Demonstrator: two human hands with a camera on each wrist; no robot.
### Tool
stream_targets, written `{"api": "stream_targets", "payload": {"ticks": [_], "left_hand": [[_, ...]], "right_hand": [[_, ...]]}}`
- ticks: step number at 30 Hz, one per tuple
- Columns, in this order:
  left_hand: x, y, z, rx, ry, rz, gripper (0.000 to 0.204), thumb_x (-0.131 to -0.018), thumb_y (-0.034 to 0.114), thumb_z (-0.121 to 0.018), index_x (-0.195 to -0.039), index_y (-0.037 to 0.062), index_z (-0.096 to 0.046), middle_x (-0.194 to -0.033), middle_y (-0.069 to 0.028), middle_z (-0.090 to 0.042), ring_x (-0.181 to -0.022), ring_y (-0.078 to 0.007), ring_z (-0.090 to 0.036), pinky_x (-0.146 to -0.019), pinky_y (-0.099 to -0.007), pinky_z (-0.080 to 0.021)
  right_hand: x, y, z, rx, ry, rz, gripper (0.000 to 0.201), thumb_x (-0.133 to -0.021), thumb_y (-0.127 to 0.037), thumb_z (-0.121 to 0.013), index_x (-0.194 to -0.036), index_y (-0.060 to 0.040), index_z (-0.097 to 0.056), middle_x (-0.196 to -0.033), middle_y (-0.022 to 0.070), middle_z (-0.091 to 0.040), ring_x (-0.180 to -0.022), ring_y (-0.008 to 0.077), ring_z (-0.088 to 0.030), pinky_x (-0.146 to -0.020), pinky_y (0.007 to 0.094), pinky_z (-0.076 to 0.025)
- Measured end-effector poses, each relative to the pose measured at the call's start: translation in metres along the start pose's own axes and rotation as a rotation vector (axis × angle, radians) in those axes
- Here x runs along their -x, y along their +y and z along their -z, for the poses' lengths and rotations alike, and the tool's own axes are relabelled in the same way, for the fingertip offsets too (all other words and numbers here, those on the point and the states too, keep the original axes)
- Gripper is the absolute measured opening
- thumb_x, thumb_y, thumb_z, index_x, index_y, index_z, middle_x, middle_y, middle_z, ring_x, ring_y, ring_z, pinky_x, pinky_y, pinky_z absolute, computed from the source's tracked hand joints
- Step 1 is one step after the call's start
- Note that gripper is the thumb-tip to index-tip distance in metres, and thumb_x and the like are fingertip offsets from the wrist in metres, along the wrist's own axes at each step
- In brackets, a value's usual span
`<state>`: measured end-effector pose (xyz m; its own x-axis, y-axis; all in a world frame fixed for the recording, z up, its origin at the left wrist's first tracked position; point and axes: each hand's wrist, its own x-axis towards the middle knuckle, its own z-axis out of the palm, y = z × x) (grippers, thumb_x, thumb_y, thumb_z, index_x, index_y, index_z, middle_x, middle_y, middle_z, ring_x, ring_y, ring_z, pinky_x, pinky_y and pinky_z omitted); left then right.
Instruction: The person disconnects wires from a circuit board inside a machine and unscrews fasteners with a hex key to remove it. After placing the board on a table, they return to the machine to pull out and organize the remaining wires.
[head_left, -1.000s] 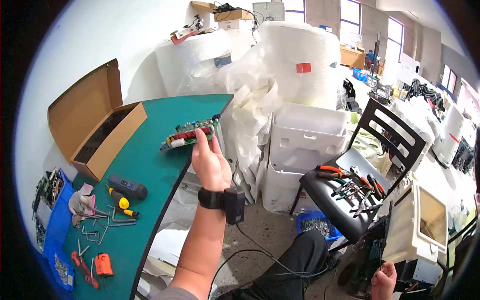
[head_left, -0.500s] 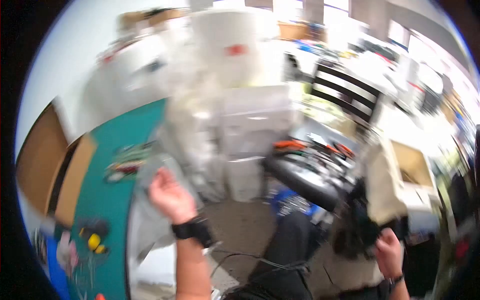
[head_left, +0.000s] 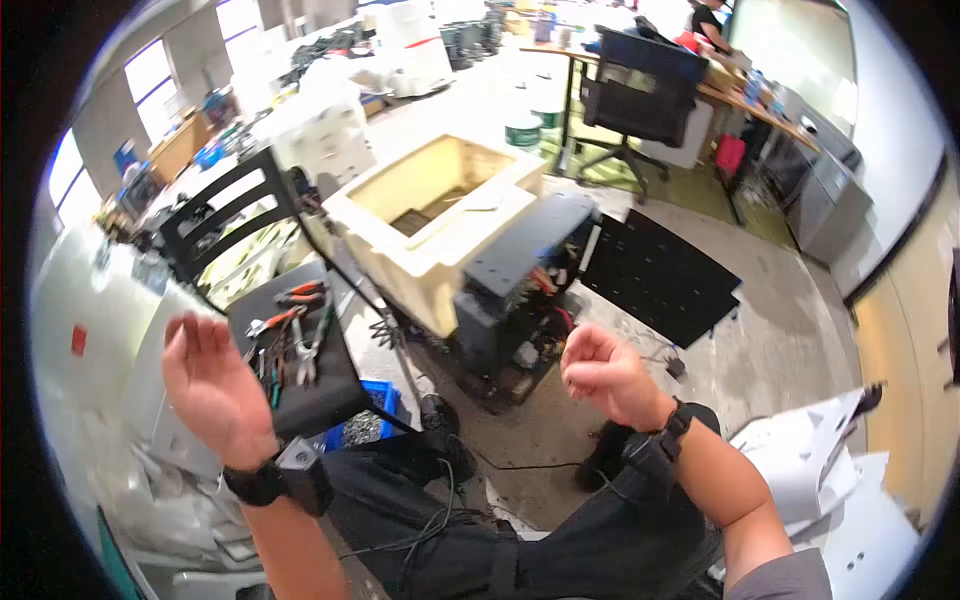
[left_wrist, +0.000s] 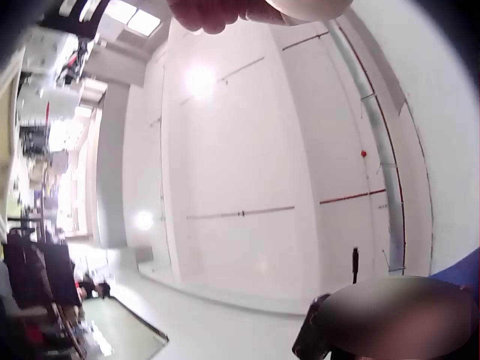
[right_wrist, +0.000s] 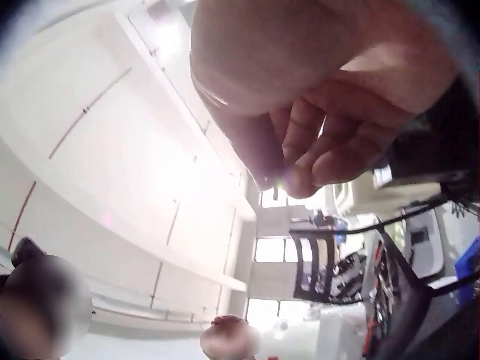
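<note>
My left hand (head_left: 215,390) is raised at the left of the head view, palm up and holding nothing, its fingers loosely bent. Beyond it, pliers and cutters (head_left: 305,345) lie on a black chair (head_left: 345,385). My right hand (head_left: 615,375) hovers in front of the black machine casing (head_left: 490,280), whose open side shows wires and parts. Its thumb and fingertips come together, and in the right wrist view they pinch a small dark piece (right_wrist: 276,193), too little to name. Flat on the floor beyond lies a black perforated panel (head_left: 660,275).
A cream plastic tub (head_left: 370,205) stands behind the casing. Beside the chair sits a blue bin (head_left: 365,425) of small metal bits. White sheets (head_left: 810,450) are stacked at the right. Cables run across my lap. An office chair (head_left: 645,95) and a person stand farther back.
The head view has swung right, away from the green table and the circuit board my left hand let go of there. My right hand has come up in front of the casing.
</note>
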<state>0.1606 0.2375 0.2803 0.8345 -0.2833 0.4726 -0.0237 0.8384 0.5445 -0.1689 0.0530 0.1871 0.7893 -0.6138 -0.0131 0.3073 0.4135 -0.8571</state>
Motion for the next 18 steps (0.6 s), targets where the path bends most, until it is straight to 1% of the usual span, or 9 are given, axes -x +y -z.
{"api": "stream_targets", "payload": {"ticks": [5, 7, 9, 11, 13, 15, 16, 17, 18], "left_hand": [[0.055, -0.09, -0.153, 0.145, -0.38, 0.35, 0.017, -0.084, 0.008, -0.052, -0.097, -0.0016, -0.055, -0.091, -0.0093, -0.059, -0.077, -0.0164, -0.054, -0.074, -0.0279, -0.045], [0.098, -0.141, -0.173, -0.006, -0.596, 0.33, 0.015, -0.085, 0.008, -0.052, -0.096, -0.0015, -0.056, -0.089, -0.0086, -0.059, -0.076, -0.0153, -0.056, -0.072, -0.027, -0.046], [0.138, -0.176, -0.175, -0.202, -0.69, 0.569, 0.013, -0.085, 0.007, -0.054, -0.095, -0.0011, -0.057, -0.089, -0.0074, -0.059, -0.075, -0.0145, -0.057, -0.071, -0.0254, -0.046], [0.164, -0.207, -0.155, -0.501, -0.742, 0.471, 0.013, -0.085, 0.005, -0.056, -0.096, -0.0007, -0.058, -0.09, -0.0063, -0.059, -0.075, -0.0135, -0.058, -0.07, -0.0239, -0.046], [0.167, -0.223, -0.14, -0.584, -0.743, 0.448, 0.014, -0.082, 0.003, -0.058, -0.096, -0.0004, -0.058, -0.09, -0.0073, -0.06, -0.08, -0.0156, -0.059, -0.074, -0.0252, -0.045], [0.156, -0.23, -0.129, -1.069, -0.879, -0.061, 0.018, -0.079, 0.001, -0.059, -0.097, 0.0005, -0.058, -0.091, -0.0088, -0.061, -0.087, -0.0206, -0.058, -0.079, -0.0289, -0.044], [0.146, -0.232, -0.123, -1.187, -0.963, -0.098, 0.031, -0.073, 0.003, -0.062, -0.103, 0.0025, -0.057, -0.1, -0.0106, -0.059, -0.099, -0.0273, -0.054, -0.088, -0.0343, -0.041], [0.138, -0.237, -0.114, -1.196, -0.966, -0.097, 0.031, -0.073, 0.003, -0.062, -0.103, 0.0025, -0.057, -0.1, -0.0106, -0.059, -0.099, -0.0273, -0.054, -0.088, -0.0343, -0.041], [0.132, -0.242, -0.107, -1.315, -1.005, -0.241, 0.037, -0.071, 0.005, -0.064, -0.107, 0.0035, -0.056, -0.107, -0.0113, -0.057, -0.104, -0.029, -0.051, -0.091, -0.0367, -0.039]], "right_hand": [[0.02, -0.031, 0.062, -0.228, 0.255, 0.33, 0.019, -0.081, -0.003, -0.062, -0.097, -0.0041, -0.052, -0.079, 0.0035, -0.056, -0.065, 0.0113, -0.055, -0.057, 0.0219, -0.044], [0.021, -0.026, 0.093, -0.345, 0.326, 0.353, 0.02, -0.082, -0.004, -0.061, -0.1, -0.0029, -0.052, -0.08, 0.0038, -0.057, -0.065, 0.011, -0.055, -0.056, 0.0212, -0.045], [0.025, -0.013, 0.117, -0.374, 0.468, 0.306, 0.021, -0.083, -0.005, -0.061, -0.102, -0.0034, -0.052, -0.081, 0.0034, -0.057, -0.066, 0.0101, -0.056, -0.057, 0.0196, -0.045], [0.031, 0.004, 0.137, -0.353, 0.526, 0.306, 0.025, -0.083, -0.004, -0.061, -0.106, -0.0036, -0.051, -0.081, 0.0026, -0.058, -0.067, 0.0086, -0.057, -0.057, 0.0178, -0.045], [0.04, 0.024, 0.151, -0.327, 0.604, 0.213, 0.026, -0.083, -0.005, -0.061, -0.108, -0.0034, -0.053, -0.081, 0.0009, -0.058, -0.068, 0.0077, -0.057, -0.057, 0.0174, -0.045], [0.046, 0.045, 0.166, -0.328, 0.613, 0.153, 0.024, -0.084, -0.007, -0.061, -0.107, -0.0029, -0.055, -0.081, 0.0, -0.059, -0.068, 0.0075, -0.056, -0.057, 0.018, -0.044], [0.046, 0.05, 0.169, -0.247, 0.625, 0.029, 0.022, -0.084, -0.008, -0.061, -0.105, -0.0038, -0.057, -0.081, -0.0008, -0.058, -0.069, 0.0069, -0.056, -0.058, 0.0181, -0.044], [0.045, 0.055, 0.172, -0.162, 0.632, -0.095, 0.019, -0.085, -0.009, -0.06, -0.103, -0.0047, -0.058, -0.081, -0.0015, -0.058, -0.069, 0.0064, -0.055, -0.059, 0.0182, -0.044], [0.042, 0.058, 0.173, -0.144, 0.598, -0.097, 0.015, -0.085, -0.011, -0.061, -0.099, -0.0059, -0.059, -0.082, -0.0013, -0.058, -0.07, 0.0064, -0.056, -0.06, 0.019, -0.044]]}}
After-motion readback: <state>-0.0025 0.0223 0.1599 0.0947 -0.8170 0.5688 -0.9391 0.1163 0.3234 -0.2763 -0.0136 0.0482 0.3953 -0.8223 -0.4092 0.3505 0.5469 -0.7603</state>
